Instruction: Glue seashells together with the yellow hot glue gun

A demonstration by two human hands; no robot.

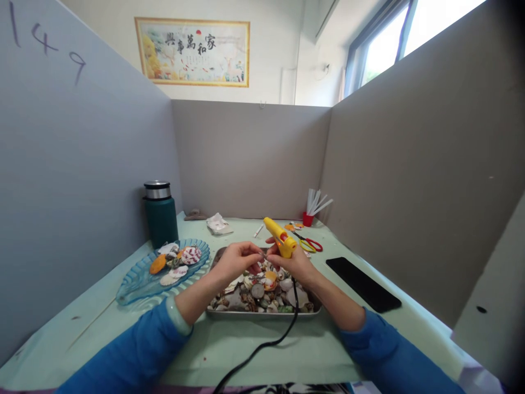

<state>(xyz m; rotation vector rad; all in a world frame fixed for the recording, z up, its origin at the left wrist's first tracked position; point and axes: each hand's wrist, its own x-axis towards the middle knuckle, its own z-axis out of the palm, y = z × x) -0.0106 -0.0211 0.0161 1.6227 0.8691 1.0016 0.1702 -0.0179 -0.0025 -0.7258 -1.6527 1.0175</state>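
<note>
My right hand (296, 264) is wrapped round a yellow hot glue gun (279, 236), its nozzle pointing up and away to the left. From its base a black cord runs down over the front of the table. The fingertips of my left hand (240, 260) are pinched together and meet those of the right; a tiny thing may be between them, too small to name. Both hands are above a metal tray (262, 313) heaped with seashells (257, 290) and small stones. An orange shell (270, 280) lies near the middle of the heap.
At left, a blue glass dish (139, 284) holds several shells, beside a green bottle (161, 219). A black phone-like slab (363, 283) lies right. Behind are scissors (315, 244), a red cup (308, 219) of white sticks and crumpled tissue (219, 224). Grey partitions (250, 158) enclose the table.
</note>
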